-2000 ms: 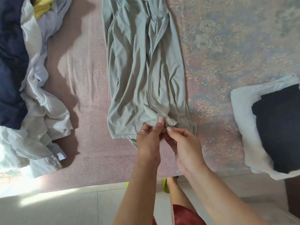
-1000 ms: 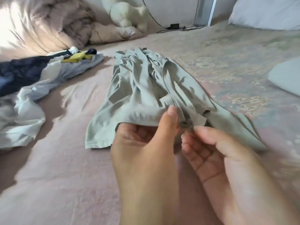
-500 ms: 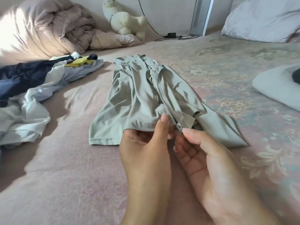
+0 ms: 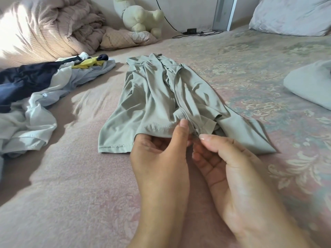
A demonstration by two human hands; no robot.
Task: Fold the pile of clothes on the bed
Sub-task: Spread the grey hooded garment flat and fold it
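A sage-green zip jacket [image 4: 154, 99] lies lengthwise on the pink bed [image 4: 75, 185], hem toward me. My left hand [image 4: 161, 158] pinches the hem just left of the zipper, thumb on top. My right hand [image 4: 227, 163] pinches the zipper's bottom end beside it, thumb and fingertips together. The two hands almost touch at the hem. An unfolded pile of clothes [image 4: 32, 93], navy, pale blue, white and yellow, sprawls to the left.
A folded pale garment [image 4: 309, 85] sits at the right edge. A bundled pink duvet [image 4: 48, 27], a cream plush toy [image 4: 139, 15], a pillow [image 4: 293, 15] and a black cable with charger [image 4: 191, 31] line the far side by the wall.
The view has tilted up from looking straight down to looking across the bed. Both hands stay pinched at the jacket's hem by the zipper, with only small finger shifts.
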